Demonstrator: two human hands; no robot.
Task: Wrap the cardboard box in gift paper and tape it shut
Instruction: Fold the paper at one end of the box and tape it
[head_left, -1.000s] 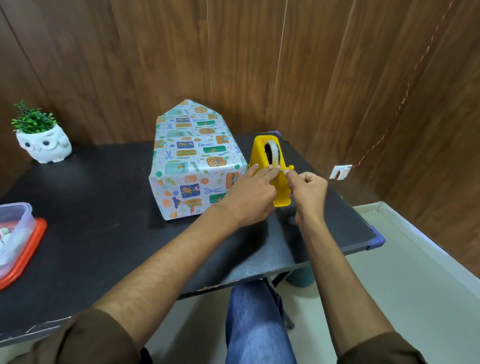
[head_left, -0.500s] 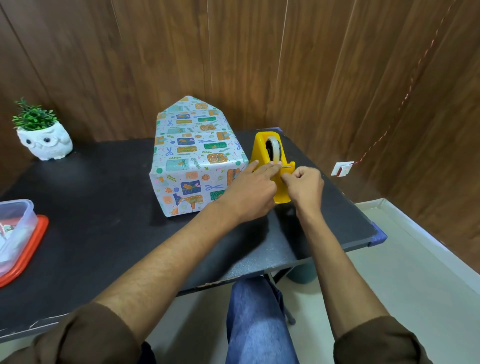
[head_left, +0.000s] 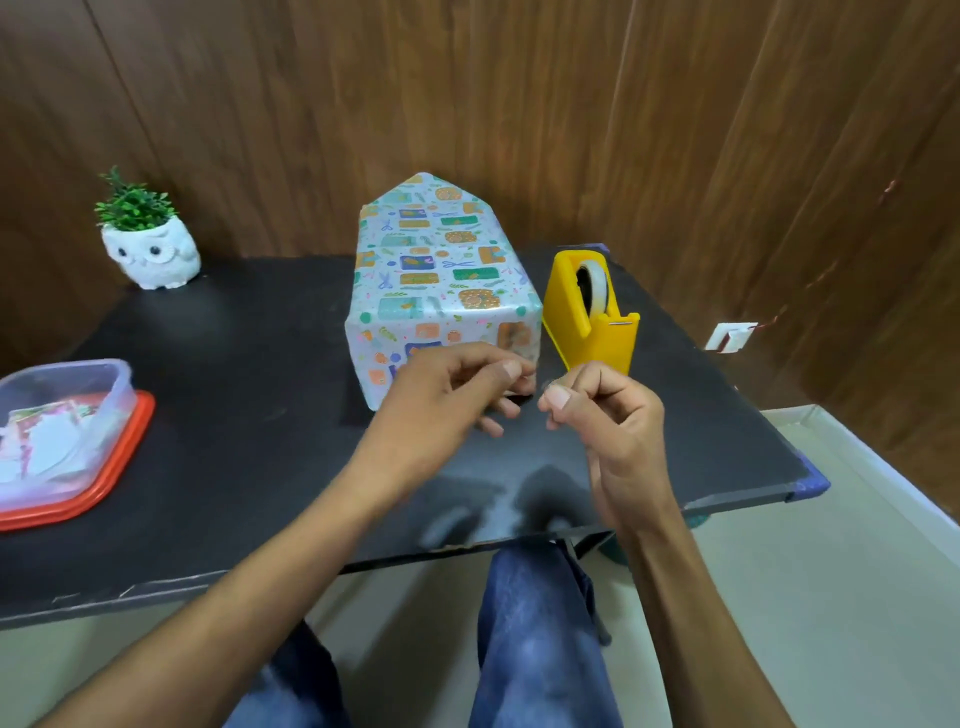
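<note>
In the head view, the gift-wrapped box (head_left: 436, 280) stands at the centre of the frame on the black surface (head_left: 249, 395). Its gift paper (head_left: 415, 244) already covers the top, the long sides and the near end. At the far end a pointed flap stands upright against the wooden wall, so that end looks not yet folded down or taped. Below the box, the left hand (head_left: 462, 384) and right hand (head_left: 608, 410) are raised side by side over the surface. Each pinches between thumb and forefinger, and a short strip of clear tape (head_left: 541, 387) shows only faintly between them. I judge the wrapping mostly done and the work now in the taping stage: this strip has to go on a seam, and the far flap has to be closed and fixed. Which seams already carry tape cannot be made out. Counted, there are one wrapped box, two hands and one yellow tape dispenser (head_left: 576, 317) just right of the box with one tape roll (head_left: 596, 285) in it. There is also one white owl planter (head_left: 151, 255) at upper left, and one clear plastic container (head_left: 62, 410) of paper scraps on one orange lid (head_left: 111, 491) at the left edge.
</note>
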